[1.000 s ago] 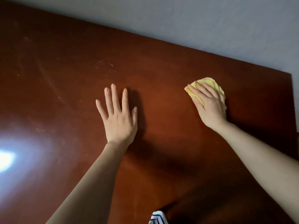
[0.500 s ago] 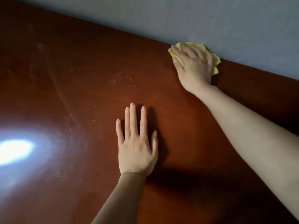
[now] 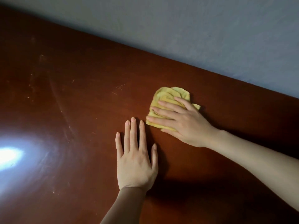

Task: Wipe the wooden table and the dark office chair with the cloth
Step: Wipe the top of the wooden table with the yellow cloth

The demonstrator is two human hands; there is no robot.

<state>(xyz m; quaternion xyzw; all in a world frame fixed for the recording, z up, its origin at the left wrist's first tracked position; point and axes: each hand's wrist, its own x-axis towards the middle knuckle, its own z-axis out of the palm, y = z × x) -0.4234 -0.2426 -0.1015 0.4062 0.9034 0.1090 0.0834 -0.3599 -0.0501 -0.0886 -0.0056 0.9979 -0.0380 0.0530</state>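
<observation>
The shiny red-brown wooden table (image 3: 80, 110) fills most of the view. A crumpled soft yellow cloth (image 3: 168, 96) lies on the table, just right of the middle of the view. The right hand (image 3: 184, 123) lies flat on top of the cloth and presses it down. Its fingers are straight and spread a little, and they point toward 10 o'clock. They are not curled around the cloth.

The left hand (image 3: 135, 160) rests flat on the bare wood with its fingers straight and holds nothing. The cloth is at 1 o'clock from this hand, very near its fingertips.

A grey-blue wall (image 3: 194, 38) runs along the far edge of the table. A bright white patch of light (image 3: 9, 156) shines on the wood at 9 o'clock. Thin pale scratches (image 3: 119, 88) show at 11 o'clock from the cloth.
</observation>
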